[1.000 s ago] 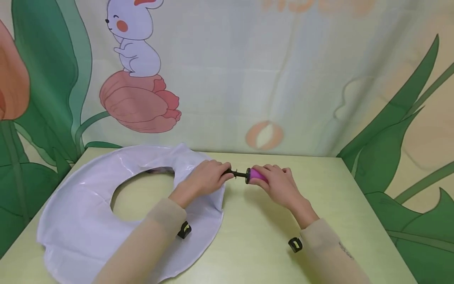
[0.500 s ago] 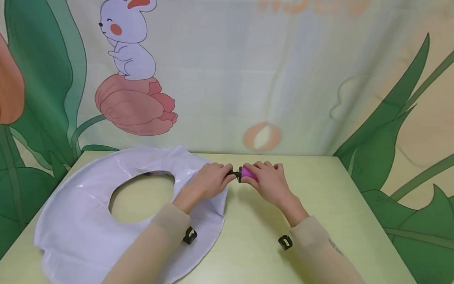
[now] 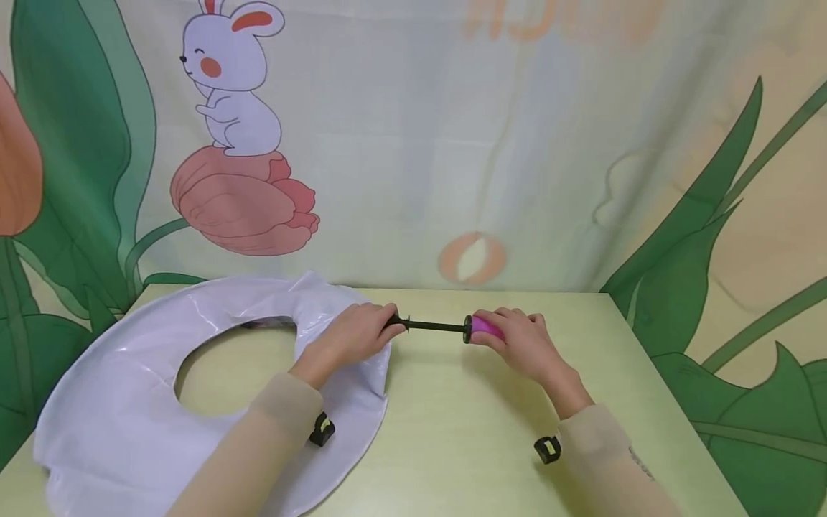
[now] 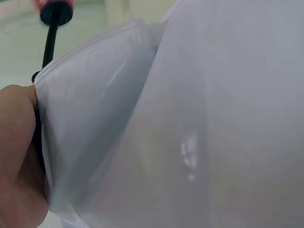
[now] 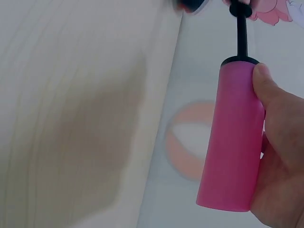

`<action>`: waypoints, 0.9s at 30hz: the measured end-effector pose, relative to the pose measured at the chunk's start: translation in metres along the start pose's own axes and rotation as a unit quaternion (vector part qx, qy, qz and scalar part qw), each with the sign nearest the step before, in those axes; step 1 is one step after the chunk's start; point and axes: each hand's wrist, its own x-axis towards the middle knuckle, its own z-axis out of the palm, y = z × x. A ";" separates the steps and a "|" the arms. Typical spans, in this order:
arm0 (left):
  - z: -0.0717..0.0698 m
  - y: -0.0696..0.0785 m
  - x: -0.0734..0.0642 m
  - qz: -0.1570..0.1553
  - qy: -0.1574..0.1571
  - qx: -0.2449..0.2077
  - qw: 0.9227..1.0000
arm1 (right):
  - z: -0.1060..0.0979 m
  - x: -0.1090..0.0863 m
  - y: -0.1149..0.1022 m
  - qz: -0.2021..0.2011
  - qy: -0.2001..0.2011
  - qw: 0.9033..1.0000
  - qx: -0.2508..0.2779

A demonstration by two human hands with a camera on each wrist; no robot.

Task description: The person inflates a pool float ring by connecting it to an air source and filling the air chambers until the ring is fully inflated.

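A hand pump with a pink barrel point(image 5: 232, 142) and a thin black rod point(image 3: 436, 326) is stretched out between my two hands above the table. My right hand point(image 3: 525, 343) wraps around the barrel, its thumb near the black collar in the right wrist view. With curled fingers my left hand point(image 3: 352, 334) grips the black end piece point(image 3: 397, 322) of the pump. Under and beside that hand lies a large, soft, wrinkled white swim ring point(image 3: 123, 402). In the left wrist view the ring's film point(image 4: 228, 118) covers most of the picture and hides part of the grip.
The pale yellow-green table point(image 3: 452, 445) runs back to a printed curtain point(image 3: 388, 143) with a rabbit, tulips and leaves. A black clip-like mount point(image 3: 321, 429) shows at the left cuff, and a similar mount point(image 3: 548, 449) by the right cuff.
Half a second ago the pump was pushed nearly together, after being partly extended. Now my hands are farther apart, right hand moved right, left hand slightly left, with more rod showing.
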 end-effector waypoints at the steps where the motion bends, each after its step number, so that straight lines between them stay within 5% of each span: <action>1: 0.002 0.003 0.001 0.003 0.001 0.005 1.000 | 0.003 0.002 -0.005 -0.005 0.003 1.000 -0.004; 9: 0.015 0.021 0.007 -0.012 0.016 0.038 0.999 | 0.022 0.019 -0.047 -0.046 0.042 0.997 -0.050; 15: 0.011 0.005 0.005 -0.006 0.012 0.029 0.999 | 0.006 0.013 -0.029 -0.034 0.019 0.999 -0.020; 20: 0.004 -0.006 0.001 -0.037 0.010 0.034 0.999 | -0.005 0.003 -0.009 -0.008 0.016 1.000 0.003; 27: 0.011 0.011 0.005 -0.017 0.003 0.044 0.999 | 0.012 0.009 -0.027 -0.023 0.021 0.999 -0.021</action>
